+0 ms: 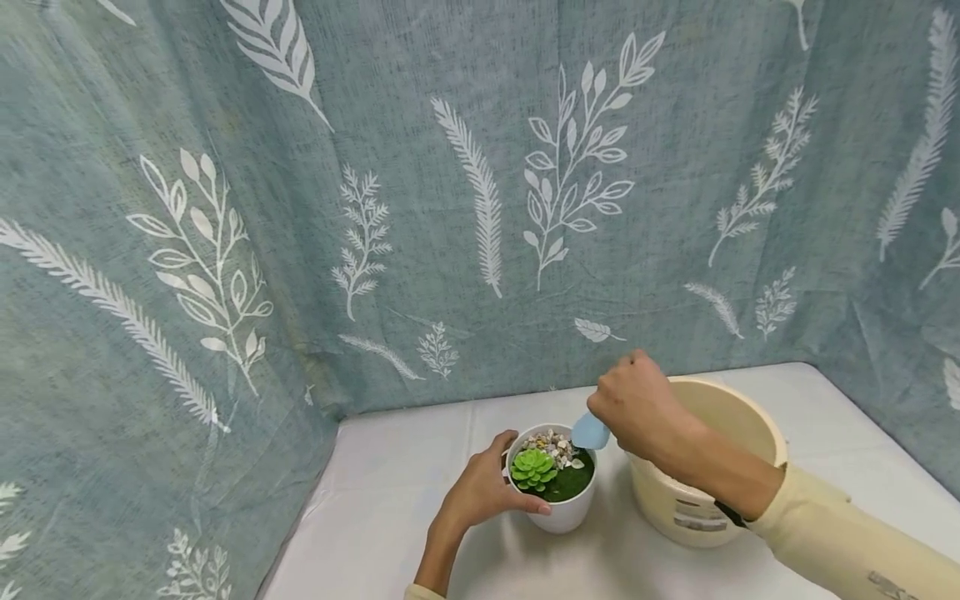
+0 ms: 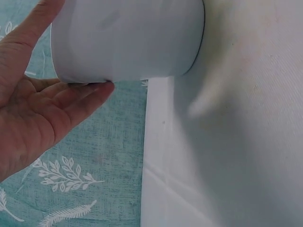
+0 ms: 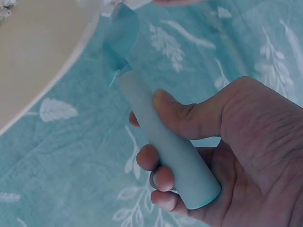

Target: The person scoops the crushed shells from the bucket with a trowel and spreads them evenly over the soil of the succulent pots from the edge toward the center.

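A white flower pot stands upright on the table, holding a green succulent, small pebbles and dark green moss. My left hand grips the pot's left side, thumb at the front and fingers curled behind; the left wrist view shows its smooth wall. With my right hand I hold a light blue hand trowel, its thick handle wrapped by the fingers. The trowel's blade tilts down over the pot's right rim. Whether its tip touches the pebbles is hidden.
A cream bucket stands right of the pot, beneath my right forearm. Pale pebbles show inside it in the right wrist view. White cloth covers the table, and a leaf-patterned curtain hangs behind and at the sides.
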The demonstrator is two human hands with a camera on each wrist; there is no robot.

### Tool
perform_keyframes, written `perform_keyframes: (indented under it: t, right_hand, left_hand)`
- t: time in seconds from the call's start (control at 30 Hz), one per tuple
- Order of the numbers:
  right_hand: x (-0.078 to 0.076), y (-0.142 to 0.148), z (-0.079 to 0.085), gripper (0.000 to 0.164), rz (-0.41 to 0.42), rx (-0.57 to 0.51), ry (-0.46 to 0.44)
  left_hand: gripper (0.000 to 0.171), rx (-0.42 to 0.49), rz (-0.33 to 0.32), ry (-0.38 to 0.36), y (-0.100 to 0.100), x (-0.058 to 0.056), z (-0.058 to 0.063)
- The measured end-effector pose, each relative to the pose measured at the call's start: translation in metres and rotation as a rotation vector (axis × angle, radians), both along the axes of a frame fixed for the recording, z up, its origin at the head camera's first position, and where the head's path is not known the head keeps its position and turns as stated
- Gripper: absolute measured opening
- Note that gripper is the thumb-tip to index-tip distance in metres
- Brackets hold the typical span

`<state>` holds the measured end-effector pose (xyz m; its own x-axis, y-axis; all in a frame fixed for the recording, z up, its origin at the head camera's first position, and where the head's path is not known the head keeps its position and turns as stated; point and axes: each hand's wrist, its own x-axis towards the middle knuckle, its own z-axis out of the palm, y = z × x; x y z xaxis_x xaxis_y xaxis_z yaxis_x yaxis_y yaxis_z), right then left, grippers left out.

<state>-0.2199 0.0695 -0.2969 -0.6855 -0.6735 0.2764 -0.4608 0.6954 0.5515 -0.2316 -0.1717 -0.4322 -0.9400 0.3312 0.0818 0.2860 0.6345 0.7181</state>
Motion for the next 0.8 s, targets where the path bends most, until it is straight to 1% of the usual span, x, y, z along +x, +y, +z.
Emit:
perform_keyframes:
  t: [0.1, 0.2, 0.27, 0.33, 0.4, 0.5, 0.6, 0.63, 0.7, 0.73, 0.8]
  right_hand:
    - [0.003, 0.016, 0.006, 0.02, -0.006, -0.064, -0.034]
    - [0.004, 0.04, 0.007, 0.018, 0.015, -0.188, -0.064]
    - [0.006, 0.061, 0.005, 0.013, 0.021, -0.279, -0.081]
    - [0.007, 0.083, 0.0, 0.009, 0.042, -0.365, -0.067]
    - [0.01, 0.104, -0.007, 0.008, 0.055, -0.432, -0.048]
    - [0.015, 0.135, -0.012, 0.013, 0.08, -0.486, 0.013]
    - [0.019, 0.159, -0.013, 0.017, 0.071, -0.494, 0.076]
    - [0.019, 0.165, -0.013, 0.018, 0.058, -0.478, 0.085]
    - [0.016, 0.172, -0.013, 0.02, 0.028, -0.418, 0.091]
    - [0.014, 0.173, -0.015, 0.022, 0.018, -0.377, 0.091]
    - [0.007, 0.172, -0.02, 0.023, 0.006, -0.285, 0.08]
  left_hand:
    - [0.111, 0.016, -0.009, -0.024, 0.002, 0.0, -0.003]
    - [0.112, 0.011, -0.029, -0.032, 0.002, 0.0, -0.004]
    - [0.113, -0.005, -0.049, -0.02, 0.001, -0.001, -0.004]
    - [0.114, -0.029, -0.068, 0.009, 0.001, -0.001, -0.002]
    - [0.114, -0.054, -0.076, 0.051, 0.002, -0.001, 0.001]
    - [0.109, -0.065, -0.046, 0.144, 0.013, 0.0, 0.007]
    - [0.092, -0.011, -0.024, 0.254, 0.035, 0.003, 0.015]
    - [0.084, 0.009, -0.032, 0.298, 0.045, 0.004, 0.019]
    - [0.072, 0.036, -0.07, 0.385, 0.07, 0.009, 0.024]
    - [0.066, 0.041, -0.094, 0.423, 0.082, 0.012, 0.024]
    - [0.06, 0.031, -0.137, 0.497, 0.107, 0.017, 0.023]
